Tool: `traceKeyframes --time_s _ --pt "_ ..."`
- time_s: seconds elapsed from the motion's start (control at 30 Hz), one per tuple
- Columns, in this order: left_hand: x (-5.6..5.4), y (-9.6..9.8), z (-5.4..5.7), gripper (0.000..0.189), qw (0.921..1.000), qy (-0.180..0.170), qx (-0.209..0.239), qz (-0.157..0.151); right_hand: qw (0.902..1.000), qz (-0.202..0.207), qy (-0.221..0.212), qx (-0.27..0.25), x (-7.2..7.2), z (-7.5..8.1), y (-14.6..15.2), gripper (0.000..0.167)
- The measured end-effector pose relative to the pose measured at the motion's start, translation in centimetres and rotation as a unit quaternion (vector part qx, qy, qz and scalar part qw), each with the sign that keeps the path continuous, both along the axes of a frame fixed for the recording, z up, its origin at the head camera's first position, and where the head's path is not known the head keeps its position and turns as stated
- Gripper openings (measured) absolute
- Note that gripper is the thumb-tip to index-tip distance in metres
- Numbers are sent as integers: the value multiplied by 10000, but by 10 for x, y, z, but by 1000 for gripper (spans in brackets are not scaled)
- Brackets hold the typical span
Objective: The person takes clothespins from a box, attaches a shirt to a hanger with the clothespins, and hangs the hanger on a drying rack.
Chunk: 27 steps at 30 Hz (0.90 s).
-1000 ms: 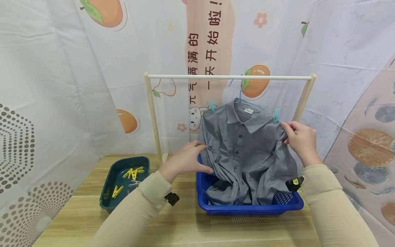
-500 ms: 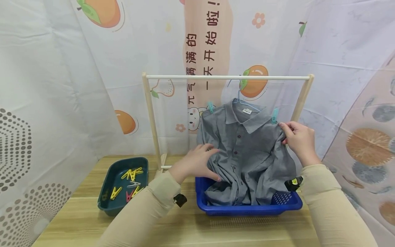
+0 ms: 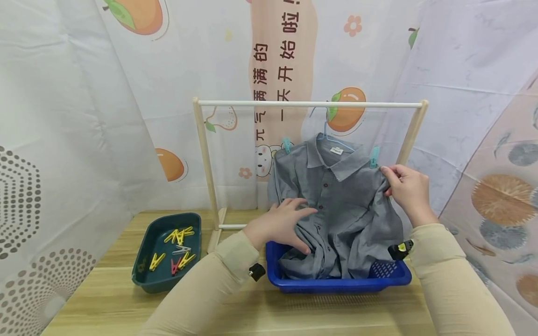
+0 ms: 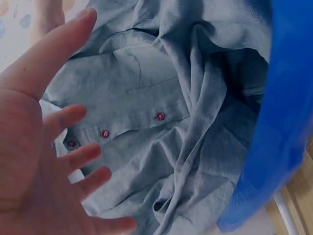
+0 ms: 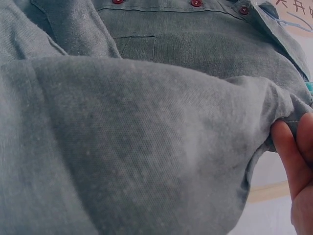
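Note:
A grey button-up shirt [image 3: 344, 200] hangs on a light blue hanger [image 3: 325, 130], its lower part bunched in a blue basket [image 3: 336, 285]. Teal clothespins sit on both shoulders, the left clothespin [image 3: 286, 145] and the right clothespin [image 3: 374, 157]. My right hand [image 3: 409, 189] pinches the shirt at the shoulder, just below the right clothespin; the right wrist view shows the sleeve [image 5: 146, 132] draping from those fingers. My left hand [image 3: 286, 226] is in front of the shirt with fingers spread and nothing in them. In the left wrist view its palm [image 4: 29, 161] faces the buttoned front.
A drying rack with a white bar [image 3: 311, 104] and wooden posts [image 3: 206, 163] stands behind the basket. At the left, a dark green tray [image 3: 140, 275] holds several yellow clothespins [image 3: 156, 262], a red one and a grey one. Printed curtains surround the wooden table [image 3: 235, 312].
My left hand has moved right and slightly down from the shirt's left side to in front of its buttons, fingers spreading. My right hand keeps its pinch on the shoulder.

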<state>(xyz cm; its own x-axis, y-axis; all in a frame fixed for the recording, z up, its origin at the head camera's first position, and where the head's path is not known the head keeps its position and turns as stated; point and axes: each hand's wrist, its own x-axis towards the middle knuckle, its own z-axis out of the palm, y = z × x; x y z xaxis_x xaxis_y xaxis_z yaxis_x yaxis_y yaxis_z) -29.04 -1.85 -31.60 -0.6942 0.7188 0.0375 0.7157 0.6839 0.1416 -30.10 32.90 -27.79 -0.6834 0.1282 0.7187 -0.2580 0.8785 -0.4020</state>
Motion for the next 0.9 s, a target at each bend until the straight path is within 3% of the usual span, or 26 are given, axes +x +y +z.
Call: traceKeyframes --time_s 0.2,0.53,0.77,0.9 --pt "-1 13 -5 110 9990 -61 -212 -401 10000 -43 -32 32 -1 -1 0 40" --pt "-6 33 -9 109 9964 82 -621 -575 9999 -54 -91 21 0 0 -1 41" --pt "-9 45 -13 111 9947 -143 -725 -719 10000 -27 -55 33 -1 -1 0 40" --pt "-8 52 -12 112 9924 -88 -916 -811 10000 -1 -58 17 -1 0 0 40"
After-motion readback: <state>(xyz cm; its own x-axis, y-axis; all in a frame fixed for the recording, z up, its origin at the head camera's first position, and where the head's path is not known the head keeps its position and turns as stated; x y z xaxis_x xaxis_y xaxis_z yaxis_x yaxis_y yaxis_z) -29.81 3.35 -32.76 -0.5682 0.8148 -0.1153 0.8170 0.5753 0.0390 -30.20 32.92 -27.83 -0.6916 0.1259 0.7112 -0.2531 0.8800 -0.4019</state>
